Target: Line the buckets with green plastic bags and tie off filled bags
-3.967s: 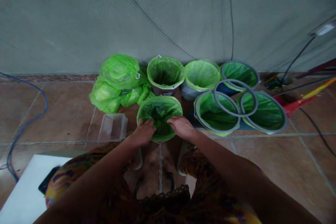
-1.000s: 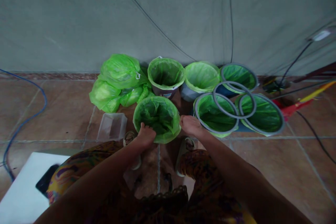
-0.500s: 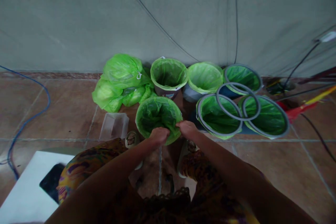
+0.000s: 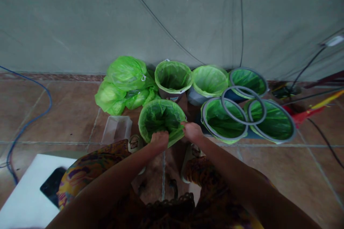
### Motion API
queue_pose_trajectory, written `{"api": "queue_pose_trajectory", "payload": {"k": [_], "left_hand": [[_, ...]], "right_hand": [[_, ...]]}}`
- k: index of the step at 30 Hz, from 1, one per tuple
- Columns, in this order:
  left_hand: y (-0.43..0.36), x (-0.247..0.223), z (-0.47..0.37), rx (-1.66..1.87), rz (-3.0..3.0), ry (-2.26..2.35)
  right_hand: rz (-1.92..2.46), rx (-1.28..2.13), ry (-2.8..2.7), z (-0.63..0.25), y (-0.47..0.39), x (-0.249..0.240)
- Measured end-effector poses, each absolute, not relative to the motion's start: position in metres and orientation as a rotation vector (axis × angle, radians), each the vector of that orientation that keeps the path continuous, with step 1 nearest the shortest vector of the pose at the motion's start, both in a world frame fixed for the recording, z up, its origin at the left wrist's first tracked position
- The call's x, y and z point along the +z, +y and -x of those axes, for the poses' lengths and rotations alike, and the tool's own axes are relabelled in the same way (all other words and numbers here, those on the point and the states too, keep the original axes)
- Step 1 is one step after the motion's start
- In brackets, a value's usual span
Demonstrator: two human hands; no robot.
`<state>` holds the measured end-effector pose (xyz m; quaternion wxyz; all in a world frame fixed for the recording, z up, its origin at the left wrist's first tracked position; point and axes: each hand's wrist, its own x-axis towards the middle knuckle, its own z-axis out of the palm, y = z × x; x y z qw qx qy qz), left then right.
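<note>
Between my feet and the back row stands a bin lined with a green bin bag (image 4: 150, 114), whose edge is folded over the rim. My left hand (image 4: 160, 139) is closed on the bag at the near side of the rim. At the rim's right side my right hand (image 4: 191, 131) pinches the bag's edge. Just behind is another lined bin (image 4: 174, 94), brownish with a label. A grey lined bin (image 4: 196, 94) stands to its right.
Full green bags (image 4: 125, 75) are heaped at the left. A clear plastic box (image 4: 115, 128) lies below them. Lined bins with grey rims (image 4: 224, 137) and a loose grey ring (image 4: 228, 111) are at right. A phone (image 4: 52, 184) rests on a white surface (image 4: 27, 193); a blue cable (image 4: 29, 123) crosses the floor.
My left hand has shifted slightly left along the near rim. My right hand keeps its pinch on the bag's edge. The view has tilted up a little.
</note>
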<state>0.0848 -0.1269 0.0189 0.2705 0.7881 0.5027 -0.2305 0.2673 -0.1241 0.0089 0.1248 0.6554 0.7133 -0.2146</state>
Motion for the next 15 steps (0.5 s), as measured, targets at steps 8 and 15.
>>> {"api": "queue_pose_trajectory", "payload": {"k": [8, 15], "left_hand": [[-0.138, 0.021, -0.092, -0.402, -2.302, 1.325], [-0.144, -0.003, -0.086, -0.501, -2.244, 1.255]], "right_hand": [[-1.552, -0.816, 2.504, -0.266, -0.131, -0.003], [-1.474, -0.858, 2.503, -0.270, -0.139, -0.027]]}}
